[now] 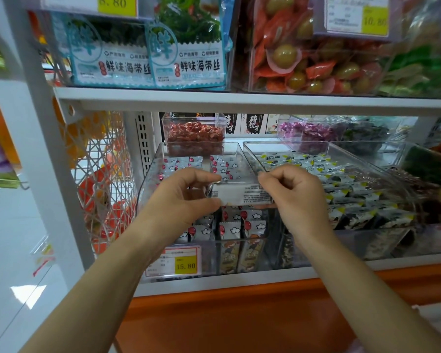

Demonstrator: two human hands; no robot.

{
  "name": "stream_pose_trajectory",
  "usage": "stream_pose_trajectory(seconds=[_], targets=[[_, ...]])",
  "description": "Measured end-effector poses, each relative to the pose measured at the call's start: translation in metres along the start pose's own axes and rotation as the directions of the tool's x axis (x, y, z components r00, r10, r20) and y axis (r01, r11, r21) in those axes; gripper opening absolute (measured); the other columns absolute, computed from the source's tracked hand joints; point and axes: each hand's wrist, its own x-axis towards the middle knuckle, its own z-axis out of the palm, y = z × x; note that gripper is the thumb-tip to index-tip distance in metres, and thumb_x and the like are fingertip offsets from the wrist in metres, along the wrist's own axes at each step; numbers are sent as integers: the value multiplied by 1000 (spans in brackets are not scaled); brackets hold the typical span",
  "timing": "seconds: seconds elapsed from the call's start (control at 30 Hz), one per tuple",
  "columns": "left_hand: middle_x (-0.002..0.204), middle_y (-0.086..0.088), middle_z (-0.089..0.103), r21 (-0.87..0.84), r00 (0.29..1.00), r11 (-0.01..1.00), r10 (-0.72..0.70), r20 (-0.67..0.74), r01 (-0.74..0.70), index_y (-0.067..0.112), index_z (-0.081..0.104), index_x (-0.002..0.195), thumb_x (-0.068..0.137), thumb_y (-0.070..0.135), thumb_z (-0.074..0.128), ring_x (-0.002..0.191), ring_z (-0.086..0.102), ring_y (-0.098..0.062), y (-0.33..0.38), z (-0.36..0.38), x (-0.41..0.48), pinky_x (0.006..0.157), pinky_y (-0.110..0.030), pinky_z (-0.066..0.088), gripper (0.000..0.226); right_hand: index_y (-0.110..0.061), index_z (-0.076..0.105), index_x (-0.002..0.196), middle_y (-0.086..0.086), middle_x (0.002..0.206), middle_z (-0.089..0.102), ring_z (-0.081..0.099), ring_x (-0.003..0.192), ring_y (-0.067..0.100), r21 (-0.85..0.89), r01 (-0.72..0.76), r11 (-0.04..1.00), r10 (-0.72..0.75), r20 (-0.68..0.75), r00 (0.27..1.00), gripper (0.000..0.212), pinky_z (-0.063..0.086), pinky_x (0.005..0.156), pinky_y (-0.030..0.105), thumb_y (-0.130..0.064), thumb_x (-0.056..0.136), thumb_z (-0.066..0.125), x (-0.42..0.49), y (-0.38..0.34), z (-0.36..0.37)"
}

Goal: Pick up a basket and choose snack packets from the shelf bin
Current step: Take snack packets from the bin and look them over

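Both hands are on one packet. The left hand (181, 197) pinches its left end and the right hand (293, 197) pinches its right end. The white snack packet (239, 195) is held flat, printed side up, over the clear shelf bin (148, 189).

Around it:
- The bin holds loose packets with a red-balloon and cloud print (231, 226).
- The neighbouring bin (285, 149), just right, is full of black, white and yellow packets.
- A small clear box of red sweets (194, 131) sits behind.
- A price tag reading 15.80 (182, 262) is on the bin front.
- The upper shelf (239, 99) carries seaweed packs (189, 54).
- A white wire mesh rack (105, 174) hangs at left.

The hands cover both ends of the packet, and its print is too small to read. The forearms hide part of the bin front. The far right of the frame is blurred.
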Motion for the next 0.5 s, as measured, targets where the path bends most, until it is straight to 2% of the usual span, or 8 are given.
stream_pose_trajectory(seconds=[0.17,0.3,0.4,0.47,0.5], targets=[[99,-15,64,-48,994,999,-29,-103,24,13,66,87,83,19,65,96,62,-34,-1,4,2,85,-46,54,8,-21,62,67,-9,63,59,54,61,3,-39,80,996,-78,47,996,20,43,59,14,-15,86,63,-4,-3,3],[94,-12,68,-142,981,989,-58,-183,32,12,67,72,84,16,65,93,65,-32,-3,5,5,81,-43,57,12,-20,63,70,-11,66,59,56,64,3,-16,127,992,-125,86,988,18,45,62,13,-11,86,63,-5,-3,5],[82,-8,70,-169,973,985,-60,-224,22,13,66,66,84,15,66,77,68,-21,-6,6,7,73,-39,59,18,-15,65,75,-7,69,62,57,65,5,-6,148,989,-147,100,984,13,47,62,15,-10,86,63,-7,-3,7],[79,-4,69,-192,962,981,-62,-266,11,11,66,65,84,14,65,68,67,-13,-7,5,10,67,-34,60,20,-18,68,85,-7,79,66,61,73,5,21,116,993,-118,132,984,6,50,66,16,-15,86,63,-7,-3,7],[80,-4,69,-222,955,975,-70,-287,5,9,66,67,85,14,64,66,67,-11,-9,5,12,64,-30,60,20,-22,68,94,-9,88,67,63,81,3,34,84,996,-89,174,981,10,52,70,16,-17,85,65,-7,-3,7]])
